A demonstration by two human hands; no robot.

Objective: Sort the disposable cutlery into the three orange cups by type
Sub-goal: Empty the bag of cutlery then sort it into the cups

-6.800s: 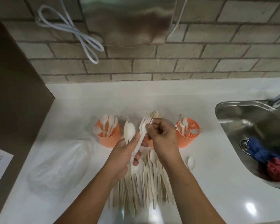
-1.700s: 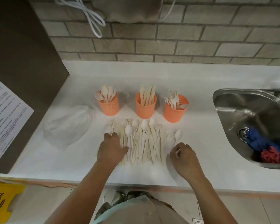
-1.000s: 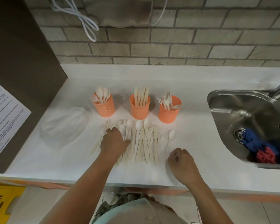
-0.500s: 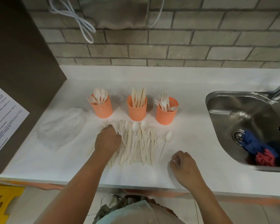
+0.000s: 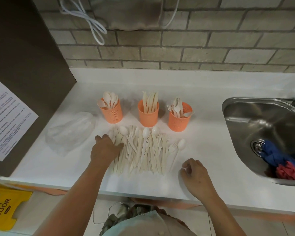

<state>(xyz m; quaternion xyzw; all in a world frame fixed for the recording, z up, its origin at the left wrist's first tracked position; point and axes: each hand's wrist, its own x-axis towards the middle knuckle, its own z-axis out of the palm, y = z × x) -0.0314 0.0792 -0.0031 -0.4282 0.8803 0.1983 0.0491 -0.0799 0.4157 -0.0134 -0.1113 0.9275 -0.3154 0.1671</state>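
Head view: the unsorted cutlery pile (image 5: 143, 150) lies on the white counter (image 5: 211, 133), just in front of the three orange cups. It is a flat spread of pale spoons, forks and knives, handles mostly toward the person. One spoon (image 5: 180, 144) lies at the pile's right edge, slightly apart from the rest.

The cups stand upright in a row behind the pile. The left cup (image 5: 111, 114) holds spoons, the middle cup (image 5: 148, 116) holds knives, and the right cup (image 5: 179, 124) holds forks.

The left hand (image 5: 106, 149) rests palm down on the left edge of the pile, fingers reaching forward and thumb against the pieces. I cannot tell whether it pinches any of them. The right hand (image 5: 194, 174) sits on the counter near the front edge, just right of the pile's handle ends. Its fingers are loosely curled with nothing visible in them.

A crumpled clear plastic bag (image 5: 70, 132) lies on the counter left of the pile. A steel sink (image 5: 262, 120) is set into the counter at the right, with a blue cloth (image 5: 272, 154) and a red cloth (image 5: 286, 171) in its basin. A brick wall (image 5: 177, 53) rises behind the counter, and a looped white cable (image 5: 94, 26) hangs against it. At the left, a printed notice (image 5: 7, 120) is fixed to a dark panel, and a yellow wet-floor sign (image 5: 3, 208) shows below.
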